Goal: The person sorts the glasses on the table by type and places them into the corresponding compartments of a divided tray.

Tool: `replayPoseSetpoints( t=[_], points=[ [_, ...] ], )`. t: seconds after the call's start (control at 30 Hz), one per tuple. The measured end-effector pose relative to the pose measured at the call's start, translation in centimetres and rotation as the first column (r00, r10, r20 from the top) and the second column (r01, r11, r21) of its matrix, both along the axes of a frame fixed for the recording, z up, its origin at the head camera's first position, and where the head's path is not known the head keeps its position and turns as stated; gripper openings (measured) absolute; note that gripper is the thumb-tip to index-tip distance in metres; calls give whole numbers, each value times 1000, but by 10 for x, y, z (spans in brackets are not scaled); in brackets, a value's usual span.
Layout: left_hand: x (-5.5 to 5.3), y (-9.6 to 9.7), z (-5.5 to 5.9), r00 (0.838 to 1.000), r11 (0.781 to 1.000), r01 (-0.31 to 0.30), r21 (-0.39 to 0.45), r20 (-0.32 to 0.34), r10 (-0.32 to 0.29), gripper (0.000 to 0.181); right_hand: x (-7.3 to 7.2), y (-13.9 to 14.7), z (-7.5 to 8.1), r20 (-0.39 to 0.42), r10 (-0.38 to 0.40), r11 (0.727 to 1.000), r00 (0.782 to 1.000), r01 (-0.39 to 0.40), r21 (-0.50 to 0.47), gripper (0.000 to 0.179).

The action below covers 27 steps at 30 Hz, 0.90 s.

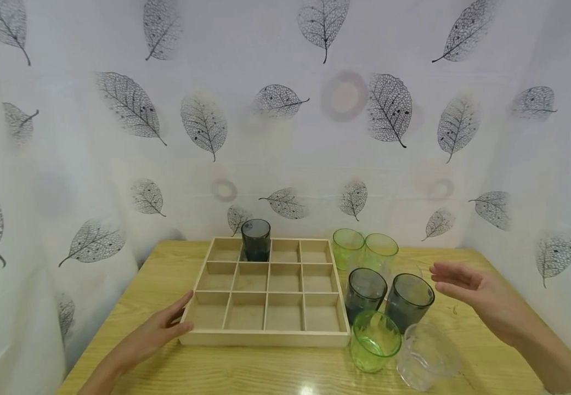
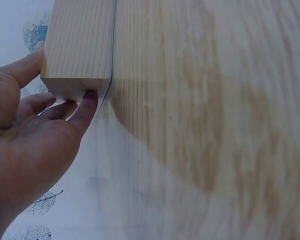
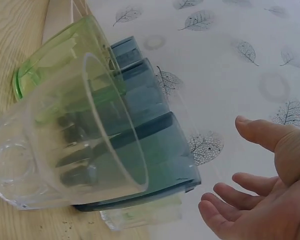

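Twelve compartments make up the tray [image 1: 265, 338], which lies at the middle of the table [image 1: 226, 370], and I see one dark cup [image 1: 256, 238] standing in its far row, second from the left. At the tray's near left corner, my left hand [image 1: 154, 332] holds the left wall, thumb at the rim and fingers against the outer side. My right hand [image 1: 487, 302] hangs in the air just right of the loose cups, its fingers loosely bent, apart, gripping nothing.

Right of the tray I count two green cups [image 1: 348, 247] side by side at the far end, then two dark cups [image 1: 411, 302] nearer me. Nearest are a third green cup [image 1: 375, 345], by the tray's near right corner, and a clear cup [image 1: 425, 359] to its right. Behind everything hangs a leaf-print curtain [image 1: 275, 148].
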State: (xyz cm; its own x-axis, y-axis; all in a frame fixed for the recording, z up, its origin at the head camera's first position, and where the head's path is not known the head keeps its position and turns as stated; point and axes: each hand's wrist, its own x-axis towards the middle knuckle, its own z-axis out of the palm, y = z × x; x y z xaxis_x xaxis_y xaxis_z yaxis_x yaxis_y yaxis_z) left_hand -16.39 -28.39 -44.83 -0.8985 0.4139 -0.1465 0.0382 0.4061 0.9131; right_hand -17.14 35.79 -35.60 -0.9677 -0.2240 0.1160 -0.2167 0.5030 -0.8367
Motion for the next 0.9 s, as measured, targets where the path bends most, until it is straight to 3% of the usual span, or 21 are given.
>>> replayPoseSetpoints(
  t=[0.2,0.5,0.73,0.9],
  points=[
    [-1,-1,0,1000,1000,15,8,-6,-15,76,-1,-5,-16,32,-13,999,999,15,-47,60],
    [-1,-1,1,1000,1000,11,11,-1,-11,75,-1,-22,-37,67,35,998,997,-32,-54,70],
    [0,0,1,1000,1000,3,6,5,-3,75,1,-35,-43,50,-32,999,998,33,-12,82],
    [0,-1,0,1000,1000,9,13,0,-9,75,1,-38,-46,13,-65,998,998,65,19,81]
  ],
)
